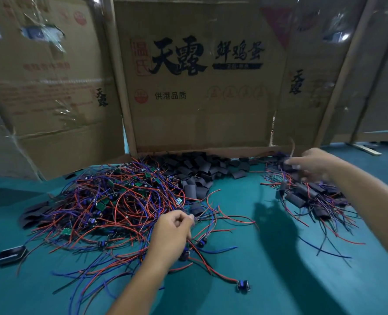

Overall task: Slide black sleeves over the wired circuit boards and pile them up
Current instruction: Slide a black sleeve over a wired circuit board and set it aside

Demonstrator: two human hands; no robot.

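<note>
Unsleeved stock: tangled heap of wired circuit boards on the left part of the teal tabletop. Small green boards, each trailing thin red and blue leads. Likely very light, with rigid boards and limp, springy wires that snag on neighbours.

Sleeve stock: loose black sleeves heaped at the rear centre, against the cardboard box. Probably soft, thin-walled and easily flattened; expected to need opening at the mouth before a board enters.

Finished stock: sleeved boards pile at the right, wires fanning outward.

Left hand: grip clenched on a bunch of leads at the near edge of the tangle, fingers curled round the wires. Board at the end of that bunch not clearly identifiable.

Right hand: hovering above the sleeved pile, blurred; grip state cannot be told, nor whether anything is held.

Handling judgement:
- Take hold by the board edges or by the leads close to the board, not far along the wire.
- Draw slowly out of the heap; sharp tugs risk dragging neighbours or straining solder joints.
- Pinch the sleeve lightly at one end, keeping the mouth open.

Also present: dark rectangular phone-like object at the left edge.
</note>
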